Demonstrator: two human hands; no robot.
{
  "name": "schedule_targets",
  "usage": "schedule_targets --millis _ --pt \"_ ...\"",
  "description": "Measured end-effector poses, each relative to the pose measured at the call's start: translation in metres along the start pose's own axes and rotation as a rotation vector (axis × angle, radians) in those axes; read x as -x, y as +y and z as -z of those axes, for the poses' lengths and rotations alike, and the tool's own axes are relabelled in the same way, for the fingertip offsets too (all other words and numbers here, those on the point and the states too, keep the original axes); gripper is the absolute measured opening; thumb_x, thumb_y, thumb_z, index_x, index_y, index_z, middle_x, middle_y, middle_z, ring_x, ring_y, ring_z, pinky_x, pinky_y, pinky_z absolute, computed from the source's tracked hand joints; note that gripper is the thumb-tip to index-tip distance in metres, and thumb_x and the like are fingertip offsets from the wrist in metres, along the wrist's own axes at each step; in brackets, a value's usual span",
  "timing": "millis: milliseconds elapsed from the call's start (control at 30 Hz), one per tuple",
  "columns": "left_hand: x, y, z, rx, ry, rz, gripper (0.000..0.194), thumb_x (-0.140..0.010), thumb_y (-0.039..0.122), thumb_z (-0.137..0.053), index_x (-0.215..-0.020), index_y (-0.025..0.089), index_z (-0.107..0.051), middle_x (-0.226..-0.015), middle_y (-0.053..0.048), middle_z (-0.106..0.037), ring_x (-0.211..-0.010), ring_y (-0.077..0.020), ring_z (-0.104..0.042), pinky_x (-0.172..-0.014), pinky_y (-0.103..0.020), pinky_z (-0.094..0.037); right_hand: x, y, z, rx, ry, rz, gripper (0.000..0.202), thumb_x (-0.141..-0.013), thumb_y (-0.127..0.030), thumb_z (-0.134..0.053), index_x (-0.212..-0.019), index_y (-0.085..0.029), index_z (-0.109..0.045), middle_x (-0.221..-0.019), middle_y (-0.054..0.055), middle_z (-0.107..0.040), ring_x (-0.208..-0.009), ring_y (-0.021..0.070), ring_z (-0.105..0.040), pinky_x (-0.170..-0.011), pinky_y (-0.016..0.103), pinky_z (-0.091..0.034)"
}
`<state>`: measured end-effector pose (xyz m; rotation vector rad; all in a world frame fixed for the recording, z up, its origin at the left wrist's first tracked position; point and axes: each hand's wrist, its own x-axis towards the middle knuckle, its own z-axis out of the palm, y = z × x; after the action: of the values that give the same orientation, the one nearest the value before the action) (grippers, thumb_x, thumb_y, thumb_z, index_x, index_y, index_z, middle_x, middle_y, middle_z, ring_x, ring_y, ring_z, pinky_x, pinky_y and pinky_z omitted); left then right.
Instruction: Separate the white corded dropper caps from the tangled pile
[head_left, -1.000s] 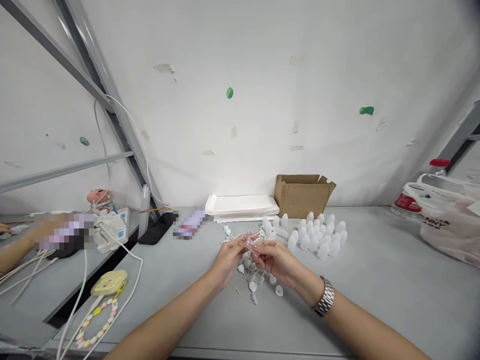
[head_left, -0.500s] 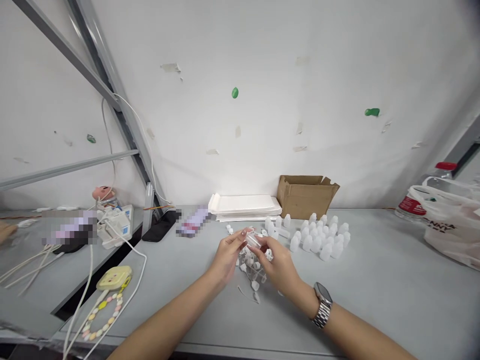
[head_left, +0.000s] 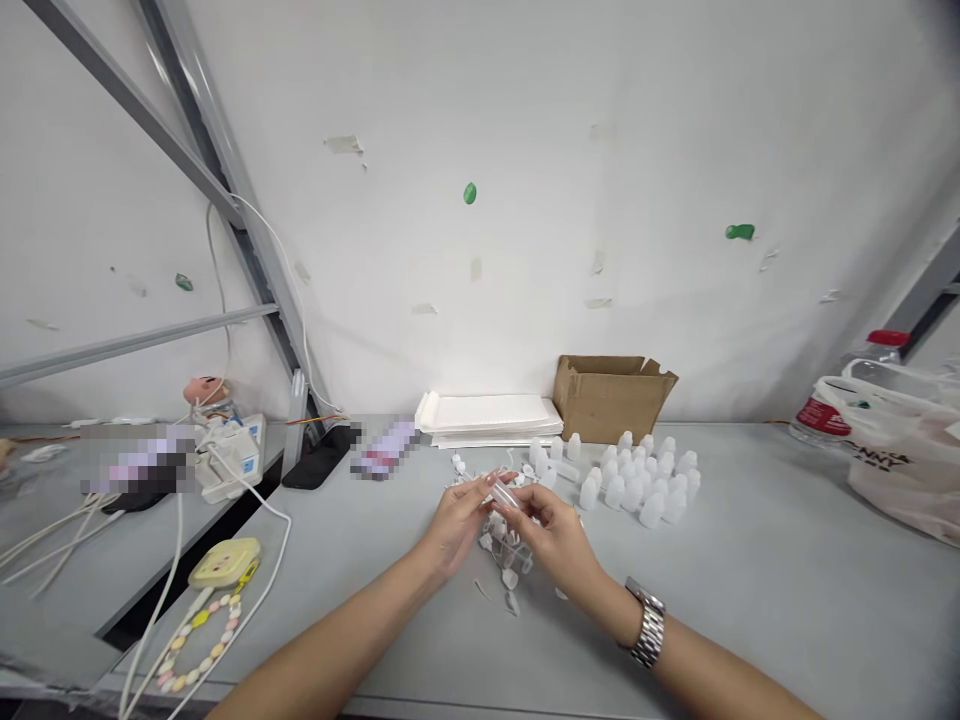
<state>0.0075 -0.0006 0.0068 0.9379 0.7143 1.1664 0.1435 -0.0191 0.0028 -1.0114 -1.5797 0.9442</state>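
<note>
Both my hands meet over the middle of the table around a small clear plastic tube (head_left: 505,494). My left hand (head_left: 459,525) pinches its upper left end between thumb and fingers. Around its lower right end the fingers of my right hand (head_left: 559,530) are closed; a metal-strapped watch (head_left: 648,622) is on that wrist. Beneath the hands lies a loose pile of small white caps and thin strips (head_left: 510,578), partly covered by them. Several translucent white dropper bottles (head_left: 634,490) stand in a group to the right, with a few more just behind my hands.
A brown cardboard box (head_left: 615,400) and a stack of white sheets (head_left: 487,418) sit against the wall. At left are a power strip (head_left: 236,460), cables, a yellow case (head_left: 225,563) and a beaded strap (head_left: 166,665). A plastic bag (head_left: 900,470) and a red-capped bottle (head_left: 821,412) stand far right.
My hands and the tube have shifted slightly down in view, and the tube is turned a little between my fingers. The view has tilted slightly. Both hands keep their hold.
</note>
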Motion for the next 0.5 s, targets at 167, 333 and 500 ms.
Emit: schedule_targets --millis 167,333,500 --pt "-0.001 0.003 0.001 0.001 -0.054 -0.019 0.030 -0.071 0.041 -0.064 -0.065 0.012 -0.070 -0.099 -0.012 -0.065 -0.094 -0.0244 -0.056 -0.083 -0.034 -0.039 -0.003 -0.009 0.000 -0.414 -0.083 -0.248 0.029 -0.069 -0.042 -0.065 -0.062 -0.015 -0.056 -0.053 -0.002 -0.054 -0.049 0.0097 -0.047 -0.052 0.024 -0.038" --pt "-0.006 0.003 0.001 -0.090 0.031 -0.032 0.028 -0.069 0.040 -0.066 -0.074 0.013 -0.071 -0.090 -0.010 -0.067 -0.099 -0.0238 -0.053 -0.087 -0.032 -0.037 -0.007 -0.006 -0.002 -0.671 -0.149 -0.385 0.029 -0.065 -0.040 -0.069 -0.064 -0.014 -0.057 -0.062 0.001 -0.060 -0.055 0.0097 -0.053 -0.059 0.025 -0.042" --pt "-0.010 -0.001 0.002 -0.061 0.084 -0.016 0.041 -0.067 0.047 -0.065 -0.088 0.012 -0.070 -0.092 -0.011 -0.067 -0.091 -0.0225 -0.057 -0.084 -0.033 -0.039 -0.013 0.001 0.000 -0.554 -0.078 -0.386 0.033 -0.062 -0.042 -0.070 -0.072 -0.014 -0.058 -0.065 0.001 -0.061 -0.059 0.0111 -0.055 -0.064 0.027 -0.045"
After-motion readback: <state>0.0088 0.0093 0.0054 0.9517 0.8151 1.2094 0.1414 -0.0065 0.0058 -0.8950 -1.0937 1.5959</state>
